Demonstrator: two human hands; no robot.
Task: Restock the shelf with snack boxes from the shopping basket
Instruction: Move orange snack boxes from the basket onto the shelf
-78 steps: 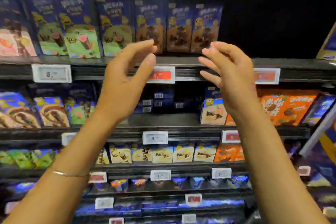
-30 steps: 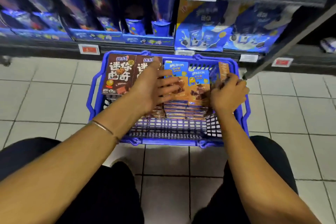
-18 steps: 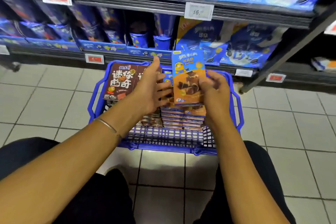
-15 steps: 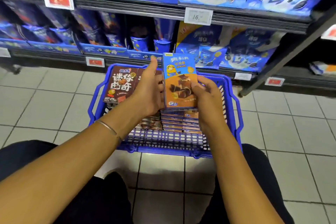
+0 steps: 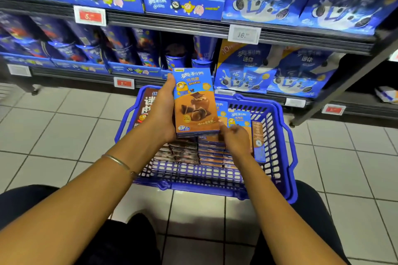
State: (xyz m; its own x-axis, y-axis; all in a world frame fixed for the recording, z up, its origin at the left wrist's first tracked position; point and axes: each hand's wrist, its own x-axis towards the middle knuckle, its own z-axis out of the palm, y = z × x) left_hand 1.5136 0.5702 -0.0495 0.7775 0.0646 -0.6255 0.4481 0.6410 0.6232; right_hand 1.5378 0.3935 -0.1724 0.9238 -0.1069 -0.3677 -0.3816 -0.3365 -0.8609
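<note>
A blue shopping basket (image 5: 277, 157) stands on the tiled floor in front of the low shelves. It holds stacked snack boxes (image 5: 212, 150), orange-and-blue ones on the right and brown ones (image 5: 145, 109) on the left. My left hand (image 5: 163, 114) grips an orange-and-blue snack box (image 5: 195, 101) upright above the basket, thumb along its left edge. My right hand (image 5: 235, 137) reaches down onto the stack just below that box, fingers extended toward the boxes. Whether it grips one is hidden by the held box.
Low shelves (image 5: 172, 26) packed with blue biscuit boxes and bags run across the top, with price tags (image 5: 244, 34) on their rails. A slanted shelf upright (image 5: 344, 86) stands right of the basket. My dark-clad knees frame the basket's near side.
I looked down from the upper shelves to the basket. Both hands lifted one orange-and-blue box off the stack; now the left hand alone holds it and the right hand has dropped back to the stack.
</note>
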